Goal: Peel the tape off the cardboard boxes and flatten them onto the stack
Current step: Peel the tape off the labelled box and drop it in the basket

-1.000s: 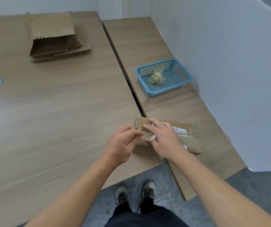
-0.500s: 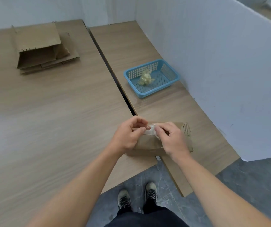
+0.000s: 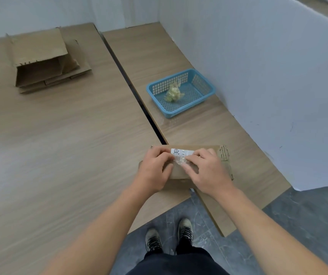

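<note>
A small brown cardboard box [image 3: 223, 155] lies near the front edge, across the gap between two wooden tables. It carries a white label [image 3: 182, 152] on top. My left hand [image 3: 155, 168] rests curled on the box's left end and holds it down. My right hand [image 3: 206, 171] pinches a crumpled strip of clear tape [image 3: 180, 161] lifted from the box top. A stack of flattened cardboard [image 3: 46, 62] sits at the far left, with one half-open box on top.
A blue plastic basket [image 3: 200, 79] on the right table holds a wad of used tape [image 3: 174, 93]. A white partition wall [image 3: 268, 76] runs along the right side. The gap between the tables [image 3: 131, 92] runs away from me. Grey floor and my shoes show below.
My hands have drawn slightly apart on the box, baring the white label between them. The right hand has pulled the clear tape toward me. The view shifted slightly.
</note>
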